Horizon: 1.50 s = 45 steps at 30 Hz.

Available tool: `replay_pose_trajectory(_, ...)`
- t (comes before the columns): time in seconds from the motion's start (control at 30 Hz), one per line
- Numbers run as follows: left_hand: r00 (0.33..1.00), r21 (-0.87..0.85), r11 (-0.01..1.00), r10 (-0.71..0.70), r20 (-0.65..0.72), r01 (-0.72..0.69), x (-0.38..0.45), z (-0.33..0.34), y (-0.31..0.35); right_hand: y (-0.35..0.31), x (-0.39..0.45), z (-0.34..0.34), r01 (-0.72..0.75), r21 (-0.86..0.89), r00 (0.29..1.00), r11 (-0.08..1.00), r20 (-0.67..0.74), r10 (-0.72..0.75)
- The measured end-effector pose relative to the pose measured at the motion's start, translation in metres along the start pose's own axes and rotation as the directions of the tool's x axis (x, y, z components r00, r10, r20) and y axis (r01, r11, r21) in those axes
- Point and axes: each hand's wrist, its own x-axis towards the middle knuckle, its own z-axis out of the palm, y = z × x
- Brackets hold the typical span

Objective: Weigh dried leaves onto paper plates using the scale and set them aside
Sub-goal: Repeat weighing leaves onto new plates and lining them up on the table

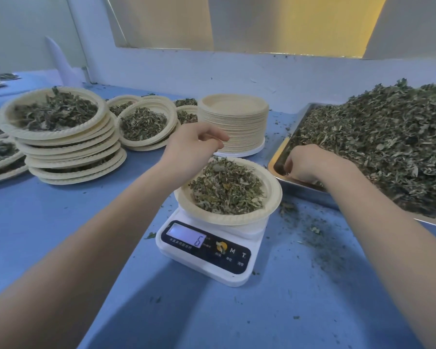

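The cream paper plate [272,195] of dried green leaves [227,188] on the white digital scale [207,250] is being topped up: the left hand [189,147] hovers over it with fingers loosely curled, a pinch not discernible, while leaves are pinched by the right hand [307,163] in the steel tray [297,190], so a small addition is probably needed next.

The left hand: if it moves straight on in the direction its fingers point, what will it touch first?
Probably the stack of empty plates: the left hand hovers above the plate on the scale, fingers toward it; depth is uncertain.

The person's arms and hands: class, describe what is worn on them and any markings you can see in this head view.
Nothing is worn. Both forearms are bare along their whole visible length, with no sleeve edge showing in the picture. The left hand and the right hand are without gloves. No watch, bracelet or ring shows, and no markings. The fingertips of the right hand are hidden, so nothing can be said of them.
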Motion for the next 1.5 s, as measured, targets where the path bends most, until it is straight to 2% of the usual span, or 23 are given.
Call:
replay_pose_trajectory(0.17,1.0,0.003,1.0,0.003,0.004,-0.003,0.001,0.0,0.0,0.0,-0.004,-0.001,0.061,0.098,0.994,0.993,-0.094,-0.052)
replay_pose_trajectory(0.33,1.0,-0.019,1.0,0.019,-0.02,-0.02,0.002,-0.006,0.002,0.008,-0.013,-0.012,0.092,0.38,0.972,0.92,-0.233,-0.001)
replay_pose_trajectory(0.47,0.998,-0.036,0.999,0.013,-0.065,-0.015,0.001,-0.009,-0.002,0.003,-0.028,-0.03,0.204,0.595,0.942,0.778,-0.334,0.009)
replay_pose_trajectory(0.57,0.994,-0.013,1.0,-0.005,-0.111,0.004,0.002,-0.01,-0.006,-0.016,-0.046,-0.045,0.348,0.741,0.936,0.574,-0.314,-0.161)
replay_pose_trajectory(0.6,0.992,-0.007,1.0,-0.015,-0.122,0.014,0.002,-0.01,-0.007,-0.022,-0.05,-0.048,0.375,0.74,0.927,0.558,-0.283,-0.247)
replay_pose_trajectory(0.7,0.987,-0.018,0.998,-0.055,-0.153,0.053,0.004,-0.011,-0.012,-0.032,-0.053,-0.05,0.412,0.615,0.906,0.673,-0.196,-0.376)
replay_pose_trajectory(0.9,0.984,-0.02,0.997,-0.075,-0.162,0.072,0.004,-0.014,-0.017,-0.029,-0.044,-0.038,0.397,0.504,0.916,0.767,-0.27,-0.296)
replay_pose_trajectory(1.03,0.988,-0.022,0.997,-0.07,-0.14,0.067,0.004,-0.013,-0.021,-0.026,-0.042,-0.03,0.384,0.493,0.922,0.78,-0.254,-0.293)
replay_pose_trajectory(1.23,0.986,-0.008,0.997,-0.081,-0.143,0.08,0.004,-0.01,-0.024,-0.026,-0.044,-0.029,0.428,0.457,0.904,0.78,-0.206,-0.376)
replay_pose_trajectory(1.3,0.988,0.003,0.996,-0.09,-0.128,0.091,0.002,-0.012,-0.025,-0.025,-0.045,-0.029,0.401,0.429,0.915,0.809,-0.142,-0.378)
replay_pose_trajectory(1.37,0.992,0.018,0.992,-0.125,-0.033,0.125,-0.001,-0.017,-0.026,-0.02,-0.046,-0.029,0.352,0.405,0.922,0.844,0.007,-0.388)
replay_pose_trajectory(1.5,0.933,0.077,0.96,-0.28,0.225,0.269,-0.011,-0.02,-0.032,-0.012,-0.05,-0.022,0.343,0.379,0.836,0.86,0.295,-0.463)
